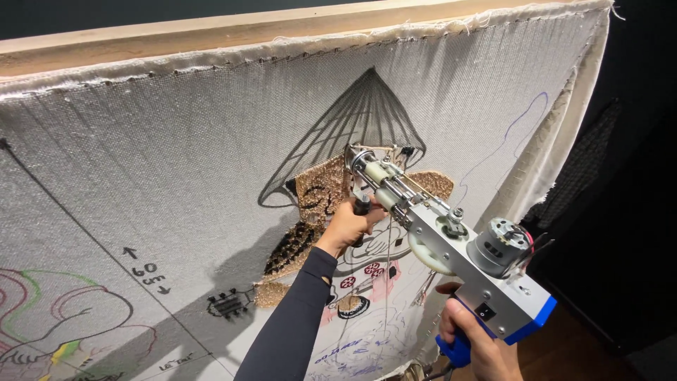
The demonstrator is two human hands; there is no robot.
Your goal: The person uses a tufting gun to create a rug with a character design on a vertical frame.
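metal tufting gun (451,247) against woven cloth (176,162)

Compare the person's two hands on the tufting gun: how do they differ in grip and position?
The left hand wraps the black front handle close to the cloth; the right hand grips the blue rear handle, farther from it. The left hand is higher and fully in view; the right hand is lower and cut by the frame edge. Both hold the same tufting gun.

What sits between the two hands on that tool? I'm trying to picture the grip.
In the head view, the tufting gun's grey metal body, white gear wheel and motor lie between the left hand and right hand.
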